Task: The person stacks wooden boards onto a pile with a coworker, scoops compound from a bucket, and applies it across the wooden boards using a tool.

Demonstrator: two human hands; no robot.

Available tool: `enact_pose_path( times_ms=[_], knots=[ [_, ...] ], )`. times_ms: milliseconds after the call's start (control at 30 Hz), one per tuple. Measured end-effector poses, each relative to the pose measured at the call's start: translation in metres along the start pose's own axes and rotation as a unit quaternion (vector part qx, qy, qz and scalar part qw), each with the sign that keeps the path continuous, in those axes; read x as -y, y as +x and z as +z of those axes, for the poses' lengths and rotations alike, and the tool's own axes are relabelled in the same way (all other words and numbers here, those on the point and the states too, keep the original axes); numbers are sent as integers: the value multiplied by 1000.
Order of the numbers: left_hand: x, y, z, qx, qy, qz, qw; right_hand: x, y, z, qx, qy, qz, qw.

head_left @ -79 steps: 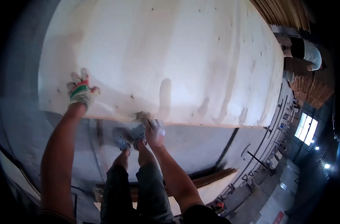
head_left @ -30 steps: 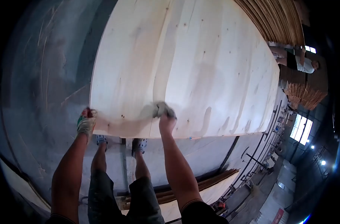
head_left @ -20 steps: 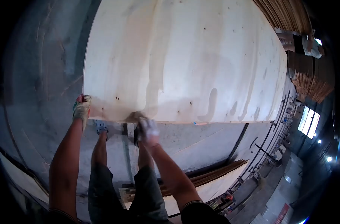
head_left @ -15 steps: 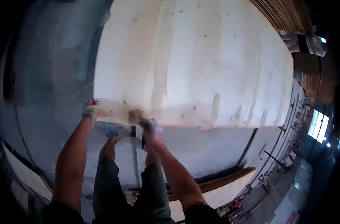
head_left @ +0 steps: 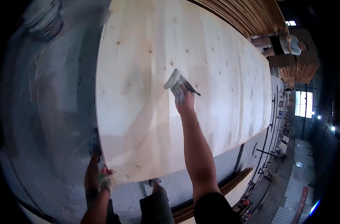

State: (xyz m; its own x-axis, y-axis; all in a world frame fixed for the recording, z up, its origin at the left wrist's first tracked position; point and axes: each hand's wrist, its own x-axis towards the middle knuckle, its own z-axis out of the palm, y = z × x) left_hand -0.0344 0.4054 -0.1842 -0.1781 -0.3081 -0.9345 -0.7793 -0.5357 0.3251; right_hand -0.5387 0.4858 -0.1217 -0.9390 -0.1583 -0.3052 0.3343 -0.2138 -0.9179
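A large pale plywood board (head_left: 140, 74) with knots and darker smeared streaks lies in front of me. Over its middle, my right hand (head_left: 184, 100) is closed on a putty knife (head_left: 173, 79), whose wide pale blade points up and left. A dark, thin edge sticks out to the right of that hand; I cannot make out whether it is part of the same tool. At the board's near left corner, my left hand (head_left: 107, 180), in a light glove with reddish fingertips, is closed around the edge. Its fingers are partly blurred.
A dirty bucket (head_left: 45, 22) stands on the grey floor (head_left: 58, 97) at the upper left. Stacked brown sheets (head_left: 244, 15) rise beyond the board's far side. Another person (head_left: 286, 44) is by the stacks at right. More sheets (head_left: 233, 190) lie behind the near edge.
My right hand has swept from the board's near edge up to its middle with the putty knife. My left hand stays at the corner. The view has shifted, bringing the bucket into sight.
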Motion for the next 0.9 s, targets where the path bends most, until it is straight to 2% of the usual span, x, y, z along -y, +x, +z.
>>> enact_pose_path(
  times_ms=[33, 67, 100, 133, 167, 200, 267, 300, 333, 367, 400, 433, 467, 533, 567, 600, 667, 700, 733, 800, 867, 900],
  knots=[
    [15, 8, 3, 42, -339, 37, 939, -22, 37, 5, 2, -11, 3, 1000],
    [31, 16, 6, 98, -549, 52, 828, -31, 65, 20, 4, -16, 6, 1000],
    [63, 39, 3, 105, -567, 16, 817, -37, 89, 34, -80, -362, 1, 929],
    [69, 43, 4, 101, -581, -3, 808, -42, 107, 45, -147, -661, -8, 736],
    [76, 47, 4, 97, -595, -21, 798, -40, 111, 50, -67, -686, -104, 717],
    [40, 25, 6, 103, -558, -15, 823, -36, 103, 51, 15, -697, -196, 690],
    [7, -5, -2, 99, -530, -7, 842, -19, 75, 51, 99, -740, -144, 650],
    [-4, -11, 0, -18, -186, 170, 967, -13, 62, 51, 136, -752, -88, 639],
    [-9, -16, 8, -137, 193, 306, 922, -19, 56, 18, 225, -656, -16, 720],
    [-32, -19, 0, -91, 201, 244, 944, -35, 42, -12, 299, -601, 12, 741],
    [-54, -22, -9, -46, 215, 181, 959, -46, 11, -27, 295, -421, 124, 849],
    [-52, -21, -12, -35, 235, 188, 953, -31, -31, -2, 340, -344, 129, 866],
    [-47, -12, -17, -29, 253, 197, 947, -23, -59, 14, 349, -499, 113, 785],
    [-26, -2, -17, -40, 245, 212, 945, -22, -118, 20, 357, -368, 113, 851],
    [-11, -6, -13, -25, 254, 218, 942, -30, -140, 13, 305, -218, 216, 902],
    [-16, -20, -12, -26, 253, 214, 943, -34, -160, 5, 238, -62, 314, 917],
    [-46, -42, -12, -73, 246, 218, 942, -31, -191, -11, 158, 45, 413, 896],
    [-39, -40, -7, -74, 202, 209, 954, -30, -205, -17, 176, 123, 423, 880],
    [-32, -37, -1, -75, 156, 201, 964, -18, -216, -9, 159, 119, 430, 881],
    [-32, -41, 3, -16, -107, 123, 987, -27, -224, -23, 170, 102, 433, 879],
    [-16, -19, 0, 21, -221, 78, 972, -18, -228, -20, 157, 95, 442, 878],
    [-11, -10, 1, 103, -363, 26, 926, -13, -229, -15, 147, 85, 448, 878]
  ],
)
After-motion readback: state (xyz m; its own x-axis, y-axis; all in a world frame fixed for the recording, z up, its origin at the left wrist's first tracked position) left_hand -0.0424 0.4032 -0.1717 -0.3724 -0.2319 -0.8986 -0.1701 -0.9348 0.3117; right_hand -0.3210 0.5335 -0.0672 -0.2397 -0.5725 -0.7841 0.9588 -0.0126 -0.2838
